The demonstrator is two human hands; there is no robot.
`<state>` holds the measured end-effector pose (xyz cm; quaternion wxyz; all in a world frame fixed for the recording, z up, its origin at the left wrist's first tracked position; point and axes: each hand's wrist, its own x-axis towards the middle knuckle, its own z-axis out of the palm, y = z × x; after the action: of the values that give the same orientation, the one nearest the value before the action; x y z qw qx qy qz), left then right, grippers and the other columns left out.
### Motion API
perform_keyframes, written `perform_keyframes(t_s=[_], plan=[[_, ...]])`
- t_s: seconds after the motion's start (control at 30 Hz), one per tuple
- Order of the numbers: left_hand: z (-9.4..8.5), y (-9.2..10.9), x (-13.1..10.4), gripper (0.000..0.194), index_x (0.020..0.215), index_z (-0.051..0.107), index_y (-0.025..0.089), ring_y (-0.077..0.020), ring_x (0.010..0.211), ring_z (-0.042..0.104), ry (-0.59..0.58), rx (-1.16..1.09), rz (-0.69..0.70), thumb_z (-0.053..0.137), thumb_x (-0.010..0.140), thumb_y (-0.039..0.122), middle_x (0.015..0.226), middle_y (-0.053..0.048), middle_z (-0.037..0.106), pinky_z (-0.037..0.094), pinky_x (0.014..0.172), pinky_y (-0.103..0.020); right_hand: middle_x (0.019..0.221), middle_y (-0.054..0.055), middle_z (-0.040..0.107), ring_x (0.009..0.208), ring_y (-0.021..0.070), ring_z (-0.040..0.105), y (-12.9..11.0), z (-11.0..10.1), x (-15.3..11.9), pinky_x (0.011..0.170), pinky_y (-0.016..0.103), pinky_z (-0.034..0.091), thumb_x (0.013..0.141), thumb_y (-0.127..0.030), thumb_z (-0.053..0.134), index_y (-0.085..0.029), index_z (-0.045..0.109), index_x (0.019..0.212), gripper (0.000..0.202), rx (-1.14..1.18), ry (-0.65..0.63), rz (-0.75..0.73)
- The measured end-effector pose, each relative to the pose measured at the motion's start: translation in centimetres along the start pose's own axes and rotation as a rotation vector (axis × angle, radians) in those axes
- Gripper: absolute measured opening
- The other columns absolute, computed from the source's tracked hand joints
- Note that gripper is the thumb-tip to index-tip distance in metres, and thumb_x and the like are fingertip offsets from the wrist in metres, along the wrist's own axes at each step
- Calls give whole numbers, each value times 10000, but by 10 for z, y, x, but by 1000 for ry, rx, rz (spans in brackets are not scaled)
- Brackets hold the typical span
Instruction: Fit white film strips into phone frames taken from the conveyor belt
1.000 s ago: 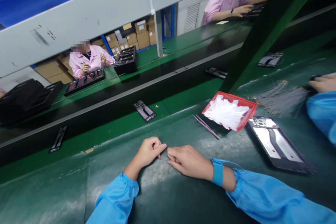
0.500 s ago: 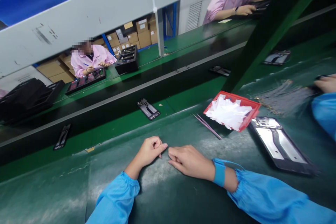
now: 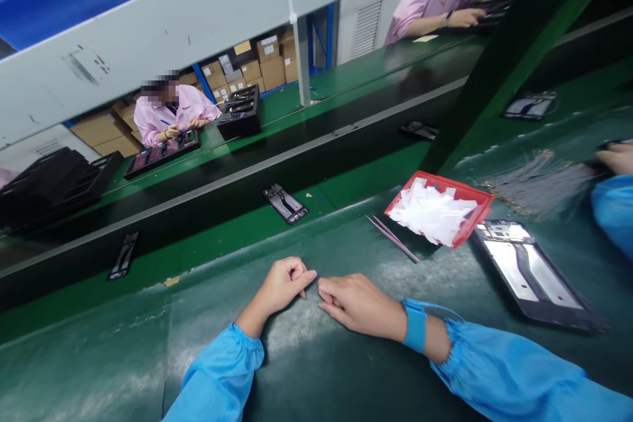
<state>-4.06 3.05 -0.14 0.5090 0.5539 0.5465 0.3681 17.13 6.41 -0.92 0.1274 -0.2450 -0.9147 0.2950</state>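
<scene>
My left hand point(image 3: 285, 285) rests on the green bench with its fingers curled in and its thumb pointing right. A small gap separates it from my right hand point(image 3: 361, 304), which is also closed, with a blue strap round its wrist. I see nothing in either hand. Beyond my right hand lies a pair of tweezers point(image 3: 393, 239). They are beside a red tray point(image 3: 477, 219) heaped with white paper-like strips point(image 3: 430, 211). An opened phone body point(image 3: 534, 277) with silvery panels and a dark central strip lies to the right of the tray.
A belt point(image 3: 227, 237) beyond the bench carries several phone bodies, one point(image 3: 285, 203) ahead of my hands. Thin cables point(image 3: 539, 184) lie at right, near another person's hand point(image 3: 618, 157). A green post point(image 3: 519, 59) rises behind the tray. Two people in pink sit across.
The phone bodies on the belt have shifted slightly to the right. Both my hands have stayed in the same closed pose, and the tray and tweezers lie as before.
</scene>
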Motion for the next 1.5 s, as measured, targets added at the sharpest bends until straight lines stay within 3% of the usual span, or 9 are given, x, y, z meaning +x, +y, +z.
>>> perform_keyframes(t_s=[1.5], plan=[[1,2,-1,688,640,338,200,-92,496,589,4,6,-5,708,811,753,617,48,452,368,485,-184,740,-32,604,640,162,546,-3,-3,1,618,285,259,935,-161,642,-225,430,812,254,-28,-29,10]])
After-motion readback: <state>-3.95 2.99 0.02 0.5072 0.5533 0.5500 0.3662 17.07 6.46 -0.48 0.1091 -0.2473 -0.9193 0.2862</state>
